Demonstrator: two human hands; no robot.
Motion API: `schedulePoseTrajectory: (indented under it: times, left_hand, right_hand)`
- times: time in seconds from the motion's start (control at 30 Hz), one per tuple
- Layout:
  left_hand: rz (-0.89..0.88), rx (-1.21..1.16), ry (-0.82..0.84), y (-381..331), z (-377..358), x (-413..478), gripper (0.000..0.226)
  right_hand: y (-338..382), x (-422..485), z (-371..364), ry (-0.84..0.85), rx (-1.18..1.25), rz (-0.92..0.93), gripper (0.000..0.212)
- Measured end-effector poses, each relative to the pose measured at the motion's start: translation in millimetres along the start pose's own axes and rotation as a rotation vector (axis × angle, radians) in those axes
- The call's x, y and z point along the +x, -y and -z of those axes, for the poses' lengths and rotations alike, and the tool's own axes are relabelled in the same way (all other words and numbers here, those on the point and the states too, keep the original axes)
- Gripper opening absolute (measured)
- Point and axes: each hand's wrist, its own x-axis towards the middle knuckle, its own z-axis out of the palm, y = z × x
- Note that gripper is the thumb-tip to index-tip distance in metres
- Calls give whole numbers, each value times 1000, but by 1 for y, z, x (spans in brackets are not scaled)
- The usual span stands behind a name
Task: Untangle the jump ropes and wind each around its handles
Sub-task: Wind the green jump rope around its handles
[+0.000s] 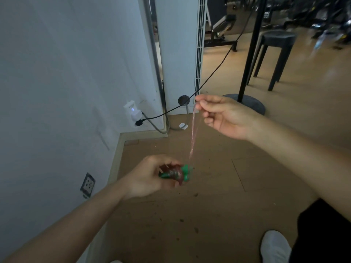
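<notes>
Fingers (204, 103) of my right hand (226, 118) pinch the top end of a translucent pink jump rope (192, 135) strand, held up near the middle of my view; my left hand (150, 177) sits lower and nearer the wall, its fingers curled round the green handles (185, 172), which carry dark red turns of the rope wrapped round them; the strand runs down, blurred, from the one hand to the other, both held above the floor.

Around them I see the white wall (66, 73) on the left and the wooden floor (209, 215) below; a black stool (275, 54) and a black pole (250, 54) on a round base stand farther back on the right; a black cable (218, 65) sags from the upper right down to a white adapter (132, 109) on the wall; my white shoe (275, 245) shows at the lower right; a small socket (87, 185) sits low on the wall.
</notes>
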Motion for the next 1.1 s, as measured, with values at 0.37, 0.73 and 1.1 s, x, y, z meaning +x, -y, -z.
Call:
schedulePoseTrajectory:
  times: [0.37, 0.73, 1.1]
  left_hand:
    - [616, -1051, -553, 27, 17, 15, 33]
    - [420, -424, -601, 38, 14, 22, 32]
    - [-173, 170, -131, -1, -23, 11, 42]
  right_hand:
    - [10, -25, -11, 151, -72, 222, 27]
    - [3, -21, -14, 242, 8, 100, 29]
    - [-1, 6, 2, 118, -471, 151, 39]
